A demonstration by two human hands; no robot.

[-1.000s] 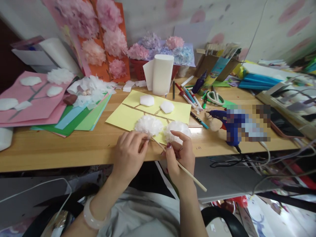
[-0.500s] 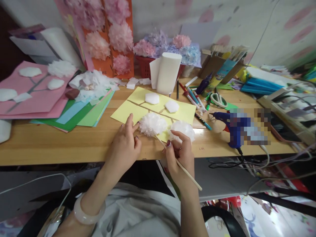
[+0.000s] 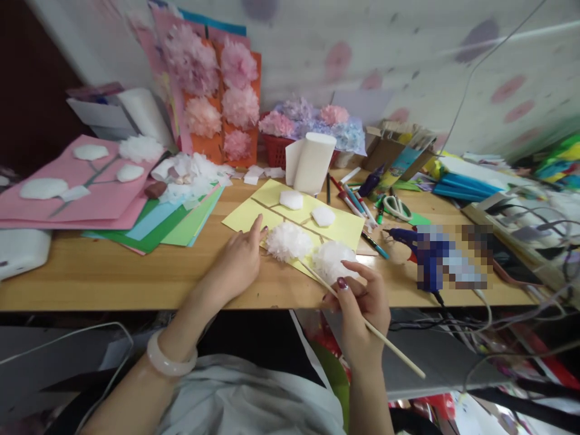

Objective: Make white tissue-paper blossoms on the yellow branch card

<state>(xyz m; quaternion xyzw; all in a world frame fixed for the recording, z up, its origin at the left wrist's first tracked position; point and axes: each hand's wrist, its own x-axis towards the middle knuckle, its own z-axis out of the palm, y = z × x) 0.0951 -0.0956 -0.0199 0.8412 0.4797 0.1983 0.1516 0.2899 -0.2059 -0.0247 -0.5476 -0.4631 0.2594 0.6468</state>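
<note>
A yellow sheet of paper (image 3: 244, 211) with brown drawn branches lies on the table. Two flat white pads (image 3: 323, 217) sit on its upper half, and two fluffy white paper flowers (image 3: 289, 241) on its lower part. My right hand (image 3: 365, 308) grips a thin pale wooden stick (image 3: 394, 347) between thumb and fingers. The stick's far tip points at the lower edge of the left flower; contact is unclear. Beside that flower, at the paper's left edge, my left hand (image 3: 238, 260) rests with its index finger stretched out, holding nothing visible.
Pink sheets with white pads (image 3: 90, 211), coloured paper (image 3: 181, 226) and white tissue scraps (image 3: 190, 175) lie left. A paper roll (image 3: 315, 163) stands behind. Markers (image 3: 353, 199), scissors (image 3: 397, 208) and a blue glue gun (image 3: 408, 237) with cables lie right.
The camera view has shifted, so the table appears lower. My right hand has moved right and away from the flowers, with more of the stick showing. The left hand stays beside the left flower.
</note>
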